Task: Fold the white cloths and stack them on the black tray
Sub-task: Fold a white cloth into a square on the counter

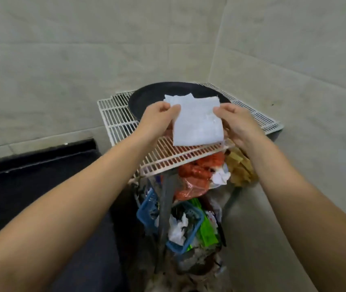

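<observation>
While left hand (157,114) and right hand (234,118) pinched the folded cloth (197,123) by its upper corners, we judged: keep edges square, lower flat onto cloth (178,98) already on black tray (146,98).

I can read no text, label, brand, number or sign anywhere here. The white cloth (197,123) I hold is blank, and the round black tray (146,98) bears no marking. The red and green plastic wrappers (197,182) under the white wire shelf (115,116) may carry print, but it is too blurred to read.
</observation>
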`<state>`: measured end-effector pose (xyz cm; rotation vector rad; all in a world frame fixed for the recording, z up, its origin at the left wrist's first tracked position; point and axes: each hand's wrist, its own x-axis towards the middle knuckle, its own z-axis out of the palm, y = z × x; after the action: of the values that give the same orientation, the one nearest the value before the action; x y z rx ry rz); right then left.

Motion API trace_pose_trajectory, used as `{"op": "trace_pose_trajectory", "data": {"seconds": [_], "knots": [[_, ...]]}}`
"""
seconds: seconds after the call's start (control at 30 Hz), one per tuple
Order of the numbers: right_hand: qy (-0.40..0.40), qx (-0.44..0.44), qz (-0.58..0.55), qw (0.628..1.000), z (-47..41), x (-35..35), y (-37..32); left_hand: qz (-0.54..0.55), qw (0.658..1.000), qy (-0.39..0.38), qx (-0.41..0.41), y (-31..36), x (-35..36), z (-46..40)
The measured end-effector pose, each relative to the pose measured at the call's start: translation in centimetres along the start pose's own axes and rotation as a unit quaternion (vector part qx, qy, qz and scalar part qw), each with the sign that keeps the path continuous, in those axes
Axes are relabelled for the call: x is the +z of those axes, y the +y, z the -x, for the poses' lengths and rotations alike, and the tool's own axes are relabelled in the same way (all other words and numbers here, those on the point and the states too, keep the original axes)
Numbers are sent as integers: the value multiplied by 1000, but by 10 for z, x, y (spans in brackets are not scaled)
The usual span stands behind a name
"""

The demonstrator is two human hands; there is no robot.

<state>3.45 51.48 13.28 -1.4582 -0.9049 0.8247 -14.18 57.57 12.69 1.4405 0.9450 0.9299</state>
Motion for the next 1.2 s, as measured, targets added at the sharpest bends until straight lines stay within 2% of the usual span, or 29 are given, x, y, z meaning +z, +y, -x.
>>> {"op": "trace_pose_trajectory", "data": {"seconds": [0.2, 0.33, 0.47, 0.6, 0.83, 1.03, 1.2], "knots": [[-79, 21, 102, 991, -157, 0, -7, -48, 989, 137, -40, 1, 22, -128], [-135, 39, 130, 981, -220, 15, 0, -60, 977, 182, -95, -9, 21, -178], [-172, 56, 143, 973, -246, 25, 17, -94, 967, 196, -136, -27, 19, -197], [-172, 59, 194, 964, -254, 27, 30, -122, 960, 188, -166, -42, 19, -198], [-151, 26, 268, 951, -243, 22, 31, -176, 954, 184, -157, -38, 21, -187], [-86, -100, 364, 922, -205, 27, 15, -196, 956, 174, -129, -18, 0, -133], [-137, -228, 365, 892, -116, 102, -10, -214, 950, 209, -86, -7, -87, -17]]}}
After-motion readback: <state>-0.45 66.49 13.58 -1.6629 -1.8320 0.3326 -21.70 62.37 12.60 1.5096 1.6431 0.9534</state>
